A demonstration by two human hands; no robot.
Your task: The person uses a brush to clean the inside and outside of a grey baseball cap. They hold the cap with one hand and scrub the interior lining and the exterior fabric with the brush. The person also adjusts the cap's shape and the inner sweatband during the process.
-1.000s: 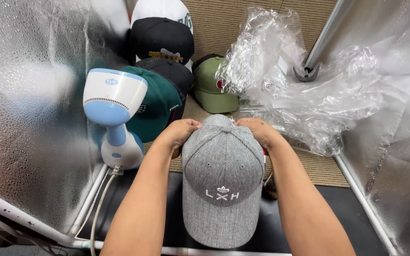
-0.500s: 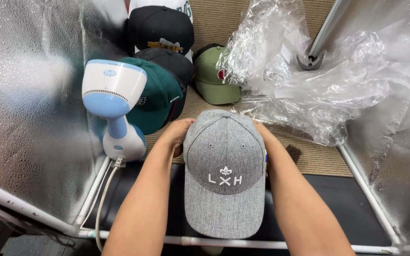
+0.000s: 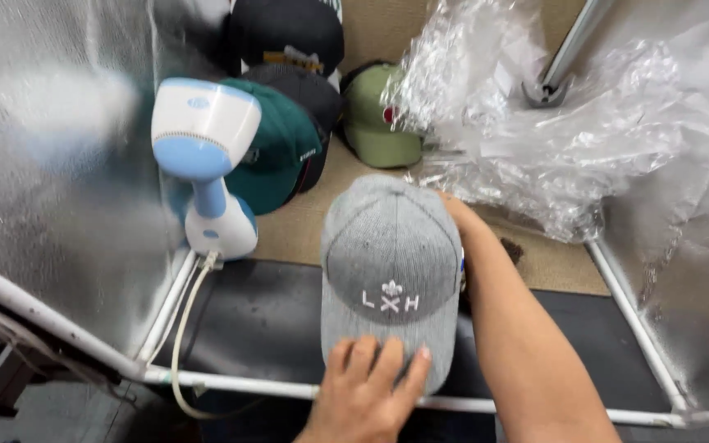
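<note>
While both hands bear on it, the grey cap [image 3: 391,262] serves as the landmark for every line below.

Cap, place: it sits at the middle of the view, over the edge where the tan mat [image 3: 309,226] meets the black mat [image 3: 264,316].
Cap, long axis: it runs from the crown, on the far side, to the brim, on the near side, so almost straight toward the person; the white embroidered emblem faces up.
Left hand [image 3: 368,394]: fingers spread and flat on top of the brim at the cap's near end; laid open, not clasped round it.
Right hand [image 3: 455,215]: its forearm runs along the cap's right side and the hand goes behind the crown's far right edge; I cannot tell whether those fingers pinch the fabric or only rest there.
Nearer hand: both touch the cap, the left at the brim end and the right at the crown end, one at each end of the long axis.
Left of the cap: a white and blue handheld steamer [image 3: 207,164] stands upright, apart from it, its cord [image 3: 180,344] trailing toward the near rail.
Beyond the cap: a dark green cap [image 3: 276,156], black caps [image 3: 289,37] and an olive cap [image 3: 375,123] in a loose heap.
Right of and beyond the cap: crumpled clear plastic wrap [image 3: 551,131], near the crown.
Room: silvery reflective walls [image 3: 51,189] on a white tube frame [image 3: 231,381] close the space in on the left and right.
</note>
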